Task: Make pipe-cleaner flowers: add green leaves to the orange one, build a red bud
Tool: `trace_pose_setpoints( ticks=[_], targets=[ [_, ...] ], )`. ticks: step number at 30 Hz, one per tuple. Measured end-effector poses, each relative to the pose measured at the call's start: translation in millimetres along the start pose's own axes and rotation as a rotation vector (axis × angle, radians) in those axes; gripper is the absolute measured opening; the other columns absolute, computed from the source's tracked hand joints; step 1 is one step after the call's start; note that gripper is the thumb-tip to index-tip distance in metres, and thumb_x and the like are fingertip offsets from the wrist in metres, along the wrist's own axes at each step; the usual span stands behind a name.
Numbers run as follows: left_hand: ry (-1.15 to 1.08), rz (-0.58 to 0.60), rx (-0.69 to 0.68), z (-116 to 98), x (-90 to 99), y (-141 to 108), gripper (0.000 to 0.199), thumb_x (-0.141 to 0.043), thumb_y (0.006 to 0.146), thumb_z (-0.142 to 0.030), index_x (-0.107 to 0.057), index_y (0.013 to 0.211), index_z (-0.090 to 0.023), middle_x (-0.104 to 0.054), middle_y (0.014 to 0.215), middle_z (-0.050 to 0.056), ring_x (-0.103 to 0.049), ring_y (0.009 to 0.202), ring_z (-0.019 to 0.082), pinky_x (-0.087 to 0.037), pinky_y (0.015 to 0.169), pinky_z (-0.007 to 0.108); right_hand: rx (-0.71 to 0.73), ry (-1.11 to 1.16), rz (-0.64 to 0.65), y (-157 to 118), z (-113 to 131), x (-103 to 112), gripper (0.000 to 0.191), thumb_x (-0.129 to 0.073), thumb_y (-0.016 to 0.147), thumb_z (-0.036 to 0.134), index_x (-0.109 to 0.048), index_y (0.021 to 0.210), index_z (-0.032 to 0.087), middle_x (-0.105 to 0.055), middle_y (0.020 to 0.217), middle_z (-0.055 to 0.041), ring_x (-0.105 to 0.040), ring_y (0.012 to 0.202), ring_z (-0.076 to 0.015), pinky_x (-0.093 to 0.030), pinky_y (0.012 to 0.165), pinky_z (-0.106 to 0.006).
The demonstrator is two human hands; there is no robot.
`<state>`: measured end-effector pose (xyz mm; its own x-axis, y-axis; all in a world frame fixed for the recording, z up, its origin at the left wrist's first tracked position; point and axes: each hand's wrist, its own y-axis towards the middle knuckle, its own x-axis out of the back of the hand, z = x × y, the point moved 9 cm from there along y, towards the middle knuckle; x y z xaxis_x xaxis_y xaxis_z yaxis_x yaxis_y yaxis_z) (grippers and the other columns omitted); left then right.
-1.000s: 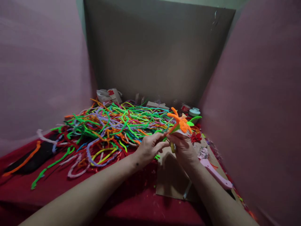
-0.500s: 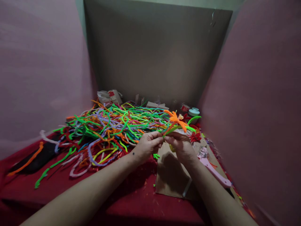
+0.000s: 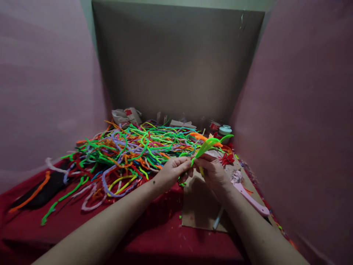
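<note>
Both my hands meet over the cardboard, pinching one pipe-cleaner flower (image 3: 198, 136). Its orange petals point away from me, partly hidden behind a bright green leaf (image 3: 207, 146). My left hand (image 3: 176, 170) is closed on the green lower part of the stem. Close beside it, my right hand (image 3: 213, 171) pinches the same stem at the base of the leaf. A second green leaf tip (image 3: 227, 137) sticks out to the right. A short yellow piece (image 3: 201, 171) shows under my right fingers. The exact grip is partly hidden by the fingers.
A large tangle of coloured pipe cleaners (image 3: 132, 147) covers the left of the red cloth (image 3: 154, 228). Cardboard (image 3: 197, 209) lies below my hands. To the right are a pink-handled tool (image 3: 252, 200) and a red flower (image 3: 227, 159); a pale-lidded jar (image 3: 225, 130) stands behind.
The flower has turned in my fingers: its orange petals faced me more and now sit behind the green leaf, which stands up in front. Both hands stay together on the stem.
</note>
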<state>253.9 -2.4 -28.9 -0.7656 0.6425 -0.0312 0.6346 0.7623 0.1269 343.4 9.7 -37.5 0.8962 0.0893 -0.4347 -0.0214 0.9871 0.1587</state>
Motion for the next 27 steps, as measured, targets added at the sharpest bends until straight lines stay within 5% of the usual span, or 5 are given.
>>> trace_pose_setpoints(
  ticks=[4,8,16,22,27],
  targets=[
    [0.419,-0.228,-0.169,-15,9.5,-5,0.018,-0.056,0.081,-0.035,-0.058,0.079,-0.017,-0.05,0.062,-0.004,-0.046,0.055,0.008,-0.036,0.053,0.019,0.0,0.012,-0.032,2,-8,5,0.008,-0.074,0.057,0.016,-0.071,0.064,0.02,-0.062,0.055,0.0044,-0.048,0.048,-0.0079,-0.036,0.052,-0.023],
    [0.498,-0.311,-0.171,-9,15.2,-7,0.021,-0.048,0.085,-0.033,-0.056,0.072,-0.018,-0.048,0.057,-0.004,-0.046,0.05,0.009,-0.037,0.052,0.02,-0.004,0.01,-0.038,1,-14,5,0.009,-0.075,0.057,0.017,-0.071,0.065,0.019,-0.065,0.06,0.0031,-0.052,0.053,-0.0094,-0.038,0.056,-0.024],
    [0.316,-0.211,-0.018,5,17.0,3,0.029,-0.047,0.083,-0.038,-0.053,0.065,-0.015,-0.044,0.048,-0.005,-0.038,0.041,0.007,-0.028,0.042,0.02,-0.039,0.006,-0.064,2,-20,7,0.013,-0.075,0.057,0.023,-0.072,0.069,0.017,-0.064,0.057,0.0017,-0.051,0.051,-0.0103,-0.038,0.055,-0.025],
    [0.567,-0.227,-0.152,-14,21.5,6,0.024,-0.052,0.079,-0.028,-0.055,0.06,-0.015,-0.041,0.05,-0.005,-0.034,0.048,0.006,-0.026,0.048,0.019,-0.029,0.026,-0.065,2,-21,7,0.009,-0.074,0.058,0.025,-0.071,0.064,0.019,-0.063,0.056,0.0019,-0.05,0.052,-0.0113,-0.037,0.056,-0.026],
    [0.083,-0.096,0.082,17,19.3,9,0.028,-0.054,0.08,-0.039,-0.05,0.064,-0.016,-0.041,0.047,-0.007,-0.028,0.036,0.004,-0.02,0.037,0.019,-0.044,0.014,-0.041,3,-23,4,0.012,-0.074,0.058,0.024,-0.072,0.068,0.018,-0.065,0.058,0.0006,-0.053,0.056,-0.0131,-0.037,0.058,-0.027]
  ],
)
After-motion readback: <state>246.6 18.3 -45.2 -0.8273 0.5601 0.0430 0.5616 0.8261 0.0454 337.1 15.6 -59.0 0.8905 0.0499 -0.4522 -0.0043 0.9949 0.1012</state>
